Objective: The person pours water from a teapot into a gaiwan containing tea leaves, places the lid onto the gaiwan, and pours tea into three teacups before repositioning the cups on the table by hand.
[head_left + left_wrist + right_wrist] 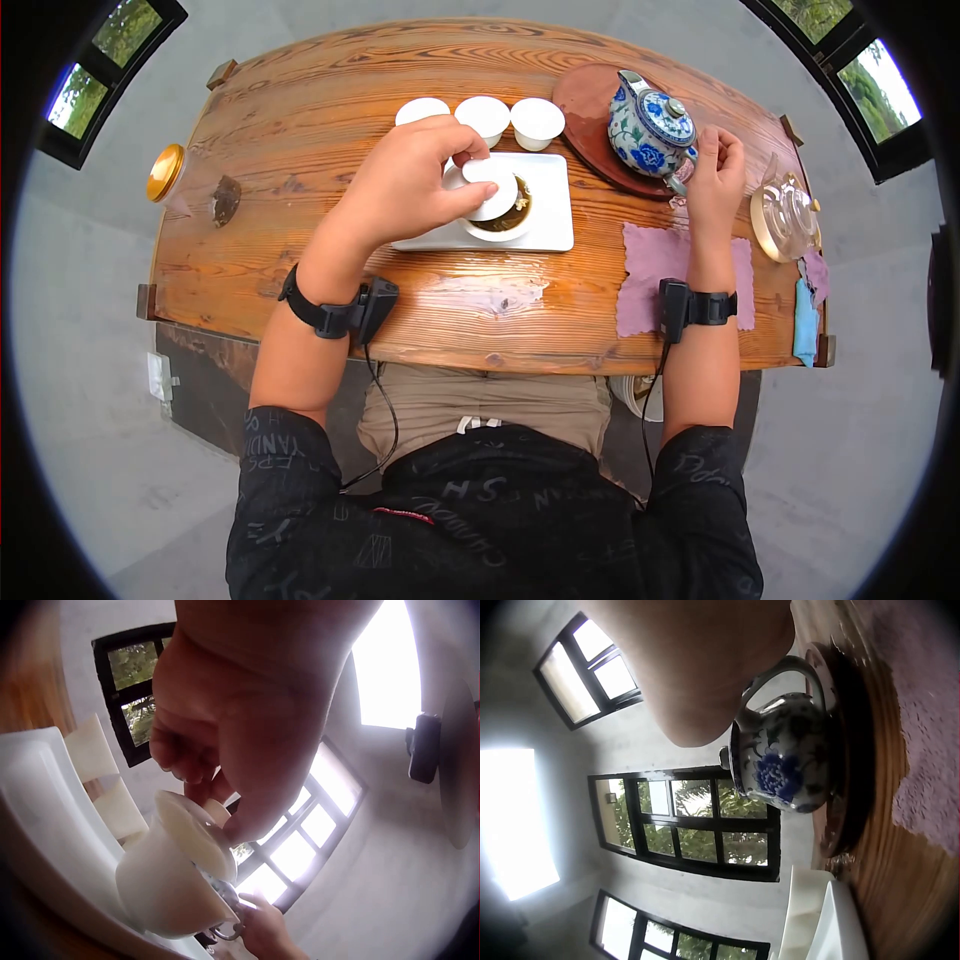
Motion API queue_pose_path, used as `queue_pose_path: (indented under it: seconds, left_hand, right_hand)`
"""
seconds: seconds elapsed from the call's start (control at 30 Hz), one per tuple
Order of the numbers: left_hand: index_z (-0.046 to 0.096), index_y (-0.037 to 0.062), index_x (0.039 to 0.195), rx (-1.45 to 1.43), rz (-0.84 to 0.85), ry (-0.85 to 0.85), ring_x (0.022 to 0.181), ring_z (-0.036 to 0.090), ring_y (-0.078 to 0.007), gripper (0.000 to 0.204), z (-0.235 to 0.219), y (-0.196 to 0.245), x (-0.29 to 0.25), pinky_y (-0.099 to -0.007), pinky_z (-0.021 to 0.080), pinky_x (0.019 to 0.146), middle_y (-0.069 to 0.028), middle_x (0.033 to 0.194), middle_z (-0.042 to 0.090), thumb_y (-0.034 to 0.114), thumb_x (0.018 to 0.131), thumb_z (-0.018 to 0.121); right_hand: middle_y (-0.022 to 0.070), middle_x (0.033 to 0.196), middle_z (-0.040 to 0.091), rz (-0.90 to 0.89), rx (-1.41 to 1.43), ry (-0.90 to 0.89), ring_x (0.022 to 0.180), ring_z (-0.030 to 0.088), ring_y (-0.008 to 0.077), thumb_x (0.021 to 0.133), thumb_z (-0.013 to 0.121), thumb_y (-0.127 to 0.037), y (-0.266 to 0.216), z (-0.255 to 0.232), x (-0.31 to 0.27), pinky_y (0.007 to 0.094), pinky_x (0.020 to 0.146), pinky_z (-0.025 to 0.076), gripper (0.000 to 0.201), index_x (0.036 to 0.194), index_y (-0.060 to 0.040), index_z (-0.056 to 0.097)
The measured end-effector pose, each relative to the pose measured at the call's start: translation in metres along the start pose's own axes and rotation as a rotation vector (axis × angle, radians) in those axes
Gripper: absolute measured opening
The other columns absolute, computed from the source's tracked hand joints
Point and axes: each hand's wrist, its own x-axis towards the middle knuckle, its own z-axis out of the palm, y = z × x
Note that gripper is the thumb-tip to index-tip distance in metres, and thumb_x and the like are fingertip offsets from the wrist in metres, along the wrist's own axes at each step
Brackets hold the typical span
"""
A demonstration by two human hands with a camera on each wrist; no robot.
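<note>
Left hand (415,180) pinches a white lid (492,186) by its knob, fingers and thumb curled round it; the lid sits tilted over a white lidded bowl (169,889) — dark tea and leaves show in the opening on the near-right side. The bowl stands on a white rectangular tray (555,225) near the middle of the wooden surface (300,150). Just beyond the tray's far edge, three white cups (485,112) stand in a row. Right hand (715,180) lies at the right, its fingers curled at the handle of a blue-and-white teapot (650,130); whether this grip actually closes round the handle cannot be told. The teapot stands upright on a round brown tray (590,110). A pink cloth (650,265) lies under the right wrist, near the front edge. Farther right — a glass vessel on a gold-rimmed dish (785,215) and a blue cloth (806,320). At the far left edge, a gold lid (165,170).
</note>
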Motion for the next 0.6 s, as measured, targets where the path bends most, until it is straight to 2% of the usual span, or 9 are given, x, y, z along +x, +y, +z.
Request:
queue_pose_path:
  seconds: [0.6]
  left_hand:
    - [0.070,0.0039,0.096,0.023,-0.026,-0.068,0.067,0.055,-0.0174,0.027,0.0110,0.0104,0.0031,-0.0312,0.046,0.062,-0.0063,0.079,0.061,0.022,0.080,0.082]
  right_hand:
    - [0.0002,0.083,0.061,-0.019,-0.026,0.000,0.065,0.053,0.0054,0.101,0.069,-0.033,0.0021,0.0000,0.0005,0.0218,0.056,0.045,0.034,0.106,0.0000,0.066]
